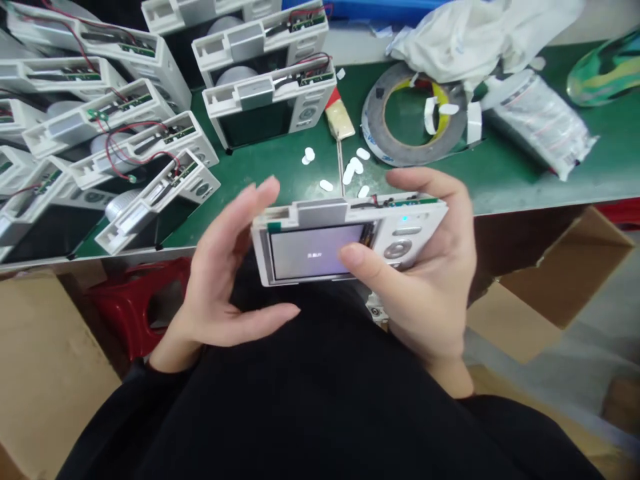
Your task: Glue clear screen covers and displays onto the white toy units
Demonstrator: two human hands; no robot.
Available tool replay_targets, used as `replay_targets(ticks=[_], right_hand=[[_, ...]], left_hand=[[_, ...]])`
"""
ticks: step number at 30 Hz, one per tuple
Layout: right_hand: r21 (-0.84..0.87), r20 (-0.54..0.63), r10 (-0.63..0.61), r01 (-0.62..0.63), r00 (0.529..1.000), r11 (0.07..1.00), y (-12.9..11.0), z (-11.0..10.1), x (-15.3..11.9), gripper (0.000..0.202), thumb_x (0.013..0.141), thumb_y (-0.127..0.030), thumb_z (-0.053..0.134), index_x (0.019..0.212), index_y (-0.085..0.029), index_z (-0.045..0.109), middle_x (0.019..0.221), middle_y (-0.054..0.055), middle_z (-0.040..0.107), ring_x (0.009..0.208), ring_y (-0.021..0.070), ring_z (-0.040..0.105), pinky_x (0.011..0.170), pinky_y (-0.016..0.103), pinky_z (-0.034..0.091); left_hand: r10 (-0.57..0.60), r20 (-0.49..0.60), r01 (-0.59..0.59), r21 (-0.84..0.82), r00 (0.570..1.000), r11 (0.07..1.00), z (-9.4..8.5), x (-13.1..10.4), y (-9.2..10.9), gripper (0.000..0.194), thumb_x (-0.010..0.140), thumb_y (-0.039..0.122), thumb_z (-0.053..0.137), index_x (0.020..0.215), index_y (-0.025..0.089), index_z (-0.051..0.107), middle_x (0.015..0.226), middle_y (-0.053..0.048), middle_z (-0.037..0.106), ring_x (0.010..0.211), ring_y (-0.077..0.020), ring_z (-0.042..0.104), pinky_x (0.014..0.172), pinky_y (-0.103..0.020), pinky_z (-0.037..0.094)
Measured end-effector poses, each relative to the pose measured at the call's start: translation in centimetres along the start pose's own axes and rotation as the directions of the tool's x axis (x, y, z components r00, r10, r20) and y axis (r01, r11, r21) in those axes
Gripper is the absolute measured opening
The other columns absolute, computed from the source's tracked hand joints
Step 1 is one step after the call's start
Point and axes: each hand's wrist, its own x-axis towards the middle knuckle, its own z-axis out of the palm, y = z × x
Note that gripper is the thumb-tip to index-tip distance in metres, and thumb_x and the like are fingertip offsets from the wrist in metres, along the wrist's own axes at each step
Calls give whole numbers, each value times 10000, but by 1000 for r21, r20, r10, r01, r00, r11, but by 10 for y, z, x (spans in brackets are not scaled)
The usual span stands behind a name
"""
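A white camera unit [397, 230] with its top uncovered is held just in front of the bench edge. Its screen is lit with small blurred text, and a blue light glows near the buttons. My right hand [425, 280] grips the unit's right side, the thumb over the screen's right edge and the fingers behind. My left hand [225, 280] is around the left end with thumb and fingers spread apart; whether it touches the casing is unclear.
Several similar open camera units [273, 100] stand on the green bench [235, 177] at the left and centre back. Small white pads [356, 165], a brush [340, 120], tape rolls [373, 120] and a silver bag [543, 120] lie beyond my hands. Below are a red stool [120, 310] and cardboard boxes [565, 273].
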Motion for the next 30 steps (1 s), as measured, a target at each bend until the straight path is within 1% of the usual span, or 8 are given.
replay_targets(ticks=[2, 4, 6, 10, 15, 20, 26, 30], right_hand=[[-32, -37, -23, 22, 999, 999, -2, 0, -7, 545, 955, -513, 786, 1381, -320, 507, 1317, 60, 693, 969, 234, 744, 804, 431, 670], [-6, -69, -43, 43, 997, 999, -5, 0, -13, 546, 935, -462, 799, 1382, -320, 518, 1345, 63, 685, 975, 231, 740, 817, 435, 676], [33, -95, -71, 74, 993, 997, -6, -1, -19, 544, 899, -374, 833, 1358, -313, 547, 1345, 59, 673, 1012, 229, 738, 857, 428, 678], [16, -112, -129, 131, 985, 991, -5, -4, -30, 541, 872, -356, 870, 1335, -322, 592, 1281, 43, 671, 997, 222, 725, 840, 399, 668], [83, -94, -161, 169, 982, 982, -3, -4, -37, 654, 862, -484, 905, 1416, -332, 594, 1349, 65, 677, 964, 236, 713, 791, 414, 642], [10, -163, -196, 200, 967, 980, -8, -2, -36, 583, 846, -431, 906, 1348, -312, 634, 1366, 65, 673, 1147, 295, 711, 1015, 513, 623], [-46, -84, -337, 334, 938, 942, 2, -1, -36, 541, 874, -383, 898, 1320, -299, 604, 1292, 66, 652, 1102, 257, 720, 941, 433, 656], [113, 1, -484, 481, 875, 869, 15, -4, -39, 709, 847, -409, 958, 1443, -335, 581, 1173, 33, 694, 943, 225, 742, 817, 391, 674]], left_hand=[[16, 34, -10, -159, 999, 987, 12, 1, 13, 894, 912, 505, 907, 1680, 521, 449, 1790, 98, 479, 1673, -317, 466, 1391, -536, 452], [-80, 27, 84, -235, 996, 968, 23, 0, 22, 736, 1009, 512, 810, 1668, 485, 483, 1716, 51, 579, 1564, -320, 605, 1270, -508, 594], [-139, -22, 130, -221, 990, 967, 32, -1, 27, 595, 1028, 501, 793, 1584, 444, 590, 1483, 22, 744, 1326, -282, 770, 1066, -398, 707], [-91, -129, 70, -158, 987, 985, 39, -4, 32, 361, 1018, 441, 819, 1360, 358, 740, 1262, 33, 782, 1030, -163, 797, 863, -220, 688], [-5, -171, -7, -73, 985, 997, 43, -10, 43, 280, 1047, 431, 780, 1298, 309, 753, 1246, 35, 771, 992, -134, 767, 849, -194, 665], [12, -203, -7, 23, 979, 1000, 47, -18, 46, 336, 1046, 534, 747, 1302, 316, 728, 1244, 20, 780, 1033, -186, 793, 886, -277, 685], [34, -255, -61, -101, 966, 993, 47, -37, 31, 318, 1029, 378, 797, 1338, 353, 727, 1248, 40, 776, 1063, -164, 805, 890, -247, 669], [119, -257, -154, -120, 959, 981, 44, -58, 29, 373, 983, 291, 847, 1339, 342, 748, 1341, -24, 810, 1249, -261, 804, 1053, -383, 676]])
